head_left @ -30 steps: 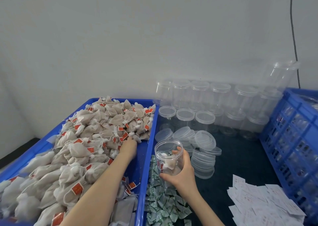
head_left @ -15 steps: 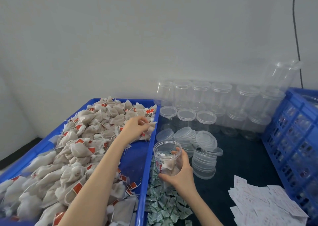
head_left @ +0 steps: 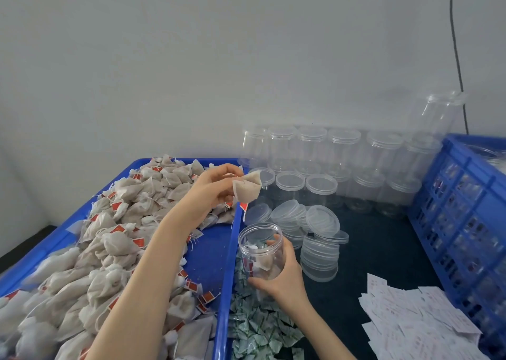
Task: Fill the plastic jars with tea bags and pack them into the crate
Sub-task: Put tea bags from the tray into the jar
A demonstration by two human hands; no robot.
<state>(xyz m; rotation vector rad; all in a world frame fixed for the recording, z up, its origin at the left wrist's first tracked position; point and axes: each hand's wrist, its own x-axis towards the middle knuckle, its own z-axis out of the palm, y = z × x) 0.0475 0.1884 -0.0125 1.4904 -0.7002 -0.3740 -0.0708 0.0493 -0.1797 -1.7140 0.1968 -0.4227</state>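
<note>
Above the right rim of the blue tray (head_left: 223,272), the left hand (head_left: 212,188) pinches one tea bag (head_left: 246,188) between thumb and fingertips, the other fingers curled in. The bag hangs clear of the heap, its red tag (head_left: 243,206) dangling just below. It sits above and slightly left of the open jar (head_left: 260,251).

Right hand (head_left: 283,281) grips that jar from the near side, fingers wrapped round the lower wall, thumb up along the right side. Jar upright, lid off, held just right of the tray rim over a scatter of small green-and-white sachets (head_left: 254,329). A few tea bags lie in its bottom; count unclear through the plastic.

Heap of tea bags (head_left: 115,239) fills the tray's left and far parts; a bare patch of blue floor shows near the right wall.

On the dark mat (head_left: 383,250) behind the held jar: loose clear lids (head_left: 319,222) in leaning stacks, then rows of empty lidded jars (head_left: 342,162) against the wall. Blue crate (head_left: 465,217) stands at far right; its contents are cut off by the frame edge. White paper slips (head_left: 410,321) are piled at near right, beside the crate.
</note>
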